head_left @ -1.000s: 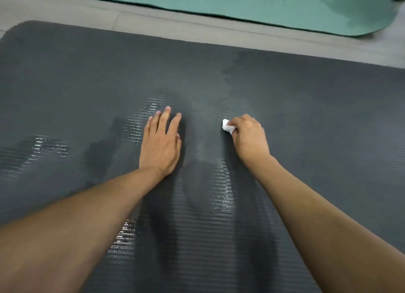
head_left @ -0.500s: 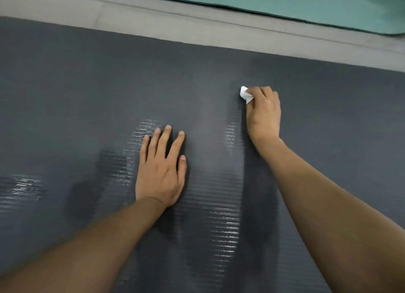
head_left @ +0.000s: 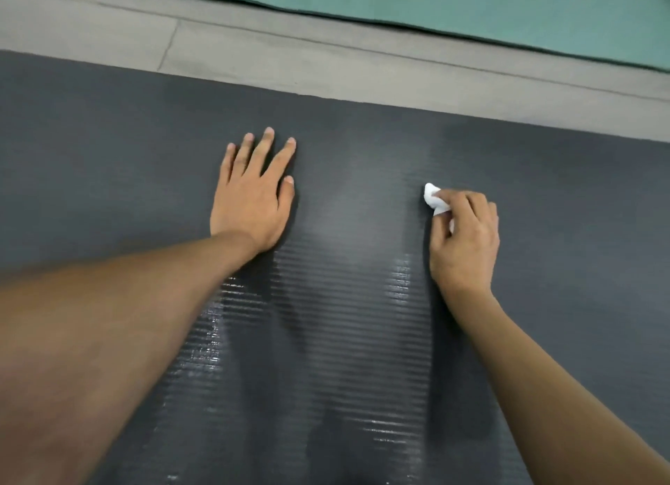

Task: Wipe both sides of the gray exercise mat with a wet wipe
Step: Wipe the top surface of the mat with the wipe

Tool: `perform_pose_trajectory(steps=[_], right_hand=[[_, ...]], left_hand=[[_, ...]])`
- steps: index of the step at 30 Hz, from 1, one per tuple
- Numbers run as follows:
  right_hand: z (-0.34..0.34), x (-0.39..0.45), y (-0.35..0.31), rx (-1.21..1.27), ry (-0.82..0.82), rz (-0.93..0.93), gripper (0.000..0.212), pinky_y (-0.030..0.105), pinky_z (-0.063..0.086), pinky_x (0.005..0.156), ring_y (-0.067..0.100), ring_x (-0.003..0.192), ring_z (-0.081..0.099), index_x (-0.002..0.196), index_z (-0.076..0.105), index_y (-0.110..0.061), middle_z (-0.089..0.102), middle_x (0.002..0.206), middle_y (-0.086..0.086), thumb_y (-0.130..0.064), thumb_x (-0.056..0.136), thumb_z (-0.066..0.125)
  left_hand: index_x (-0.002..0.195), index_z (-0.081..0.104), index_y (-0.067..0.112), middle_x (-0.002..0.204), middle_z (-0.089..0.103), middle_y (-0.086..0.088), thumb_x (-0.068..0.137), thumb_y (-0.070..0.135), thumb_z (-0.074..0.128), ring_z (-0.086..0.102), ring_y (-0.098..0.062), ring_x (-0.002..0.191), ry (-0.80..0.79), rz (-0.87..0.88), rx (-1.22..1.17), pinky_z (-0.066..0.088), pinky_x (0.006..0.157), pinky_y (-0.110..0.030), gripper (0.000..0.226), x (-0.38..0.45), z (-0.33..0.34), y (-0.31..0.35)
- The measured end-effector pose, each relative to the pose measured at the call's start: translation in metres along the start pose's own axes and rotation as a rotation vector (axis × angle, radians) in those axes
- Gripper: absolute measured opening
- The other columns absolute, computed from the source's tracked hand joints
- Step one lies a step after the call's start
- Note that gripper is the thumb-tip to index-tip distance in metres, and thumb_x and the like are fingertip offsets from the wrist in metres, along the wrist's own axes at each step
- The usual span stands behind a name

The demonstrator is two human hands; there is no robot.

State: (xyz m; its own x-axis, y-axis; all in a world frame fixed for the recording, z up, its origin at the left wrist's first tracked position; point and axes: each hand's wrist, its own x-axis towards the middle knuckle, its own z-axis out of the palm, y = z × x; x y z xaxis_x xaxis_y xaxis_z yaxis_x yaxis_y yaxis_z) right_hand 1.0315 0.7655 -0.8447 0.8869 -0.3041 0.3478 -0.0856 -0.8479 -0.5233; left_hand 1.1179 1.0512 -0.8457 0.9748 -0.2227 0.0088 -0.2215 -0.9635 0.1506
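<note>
Pressing down flat, the left hand [head_left: 250,194] rests on the gray mat [head_left: 108,158] with its fingers straight and a little spread. The right hand [head_left: 466,236] is off to the side, well apart from the left one. Its fingers are curled and pinch a small white wipe [head_left: 435,199]. The wipe pokes out past the fingertips and touches the mat. The mat lies flat on the floor [head_left: 326,60] and fills most of the view. It has thin lines across it. Shiny wet streaks show on the mat between the two arms, closer to the person. Past the far edge of the mat is a strip of pale floor, and beyond that lies a green mat [head_left: 471,2].
</note>
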Motion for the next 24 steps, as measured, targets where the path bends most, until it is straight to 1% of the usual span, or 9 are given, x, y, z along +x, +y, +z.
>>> perform_pose_trajectory(steps=[3,7,10,12,14,17,20,22,24], right_hand=[[-0.007,0.006,-0.005,0.018,-0.028,0.015,0.023,0.03,0.041,0.076,0.019,0.084,0.047,0.105,0.067,-0.015,0.058,0.097,0.0,-0.005,0.089,0.054],[-0.013,0.079,-0.009,-0.025,0.115,0.033,0.023,0.018,0.033,0.078,0.022,0.093,0.051,0.107,0.067,-0.015,0.06,0.104,0.005,-0.008,0.089,0.053],[0.002,0.127,0.004,-0.127,0.096,0.159,0.027,0.027,0.035,0.08,0.03,0.1,0.055,0.111,0.068,-0.014,0.065,0.108,0.009,-0.011,0.093,0.049],[0.024,0.127,0.0,-0.172,0.07,0.283,0.032,0.034,0.036,0.079,0.035,0.1,0.056,0.113,0.069,-0.014,0.066,0.108,0.013,-0.008,0.092,0.046],[0.051,0.119,-0.032,-0.084,0.066,0.323,0.034,0.031,0.036,0.076,0.033,0.095,0.058,0.107,0.072,-0.013,0.068,0.104,0.012,-0.001,0.086,0.048],[0.095,0.109,-0.11,0.112,-0.072,0.139,0.028,0.028,0.036,0.069,0.028,0.087,0.061,0.091,0.073,-0.013,0.07,0.094,0.008,0.004,0.076,0.056],[0.128,0.099,-0.155,0.132,-0.275,-0.129,0.022,0.024,0.038,0.074,0.024,0.089,0.06,0.091,0.071,-0.014,0.07,0.097,0.001,-0.001,0.078,0.06],[0.114,0.102,-0.134,0.074,-0.309,-0.221,0.025,0.029,0.045,0.077,0.025,0.094,0.06,0.099,0.072,-0.013,0.07,0.104,0.002,-0.006,0.083,0.054],[0.085,0.106,-0.081,-0.061,-0.207,-0.155,0.027,0.033,0.046,0.078,0.03,0.096,0.06,0.101,0.071,-0.012,0.069,0.103,0.007,-0.007,0.083,0.051]], left_hand=[[0.16,0.03,0.029,0.168,0.025,-0.007,0.101,0.041,0.024,0.02,-0.033,0.155,0.017,0.007,-0.014,0.008,0.127,-0.048,0.06,-0.001,0.0,0.002],[0.16,0.031,0.029,0.168,0.025,-0.007,0.103,0.04,0.027,0.019,-0.032,0.155,0.023,0.008,-0.042,0.008,0.128,-0.048,0.058,0.0,-0.002,-0.001],[0.16,0.031,0.028,0.168,0.025,-0.007,0.103,0.04,0.027,0.018,-0.031,0.155,0.029,0.017,-0.058,0.008,0.128,-0.048,0.057,0.001,-0.002,0.0],[0.16,0.031,0.028,0.168,0.025,-0.006,0.103,0.039,0.027,0.017,-0.031,0.155,0.032,0.012,-0.071,0.008,0.128,-0.049,0.057,0.001,-0.001,0.0],[0.16,0.031,0.028,0.168,0.024,-0.006,0.104,0.039,0.027,0.017,-0.031,0.156,0.035,0.01,-0.076,0.008,0.127,-0.049,0.057,0.001,-0.001,0.0],[0.159,0.032,0.027,0.168,0.025,-0.007,0.103,0.039,0.027,0.018,-0.031,0.155,0.044,0.015,-0.09,0.009,0.127,-0.05,0.057,0.001,0.0,0.0],[0.158,0.036,0.024,0.166,0.028,-0.01,0.103,0.036,0.029,0.02,-0.031,0.155,0.066,0.027,-0.116,0.01,0.127,-0.05,0.057,0.001,0.0,-0.001],[0.157,0.038,0.023,0.165,0.029,-0.01,0.103,0.036,0.031,0.021,-0.031,0.154,0.074,0.025,-0.142,0.011,0.127,-0.05,0.056,0.0,0.0,-0.001],[0.157,0.038,0.023,0.165,0.03,-0.01,0.103,0.037,0.031,0.021,-0.032,0.154,0.074,0.021,-0.153,0.011,0.127,-0.05,0.056,0.0,-0.001,-0.002]])
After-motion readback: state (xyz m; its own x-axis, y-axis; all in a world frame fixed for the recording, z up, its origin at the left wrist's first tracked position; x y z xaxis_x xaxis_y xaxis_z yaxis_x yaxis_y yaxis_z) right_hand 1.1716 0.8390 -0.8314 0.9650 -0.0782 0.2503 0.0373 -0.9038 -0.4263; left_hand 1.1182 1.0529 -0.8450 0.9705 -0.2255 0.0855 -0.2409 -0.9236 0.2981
